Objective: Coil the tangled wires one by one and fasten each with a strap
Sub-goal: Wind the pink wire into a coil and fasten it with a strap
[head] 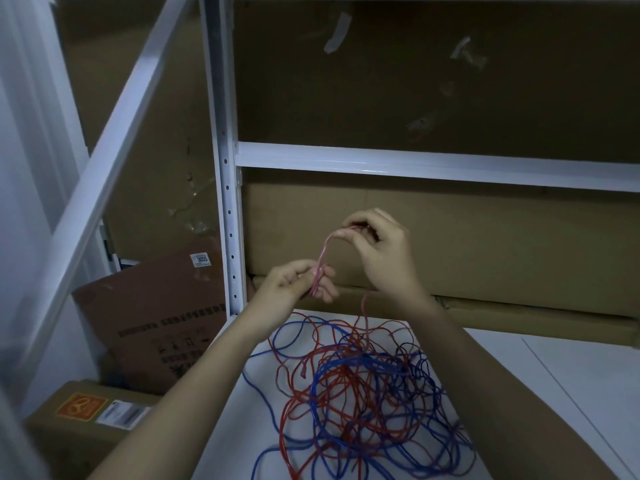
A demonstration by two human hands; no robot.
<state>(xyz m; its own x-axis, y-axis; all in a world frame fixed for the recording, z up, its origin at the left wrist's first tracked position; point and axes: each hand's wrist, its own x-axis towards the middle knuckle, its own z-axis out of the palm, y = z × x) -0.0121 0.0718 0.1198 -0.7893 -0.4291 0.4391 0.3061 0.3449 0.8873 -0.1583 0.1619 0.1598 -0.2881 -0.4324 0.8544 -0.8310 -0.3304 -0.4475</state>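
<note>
A white shelf (pixel 519 393) carries one tangle of red and blue wires (pixel 363 393); I cannot count the strands. Two cardboard boxes (pixel 156 327) sit left of it, closed. My right hand (pixel 377 247) pinches a red wire (pixel 323 252) above the heap, and my left hand (pixel 298 282) pinches the same wire lower down.

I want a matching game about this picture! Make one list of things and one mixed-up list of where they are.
Things:
1. left hand
2. right hand
3. tangled wires
4. brown box with the 3055 label

Places:
A. lying in a heap on the white shelf
B. pinching the top of the red wire loop
C. leaning left of the white post
D. gripping the red loop lower down

Pairs: 1-D, 2-B, 3-A, 4-C
</note>
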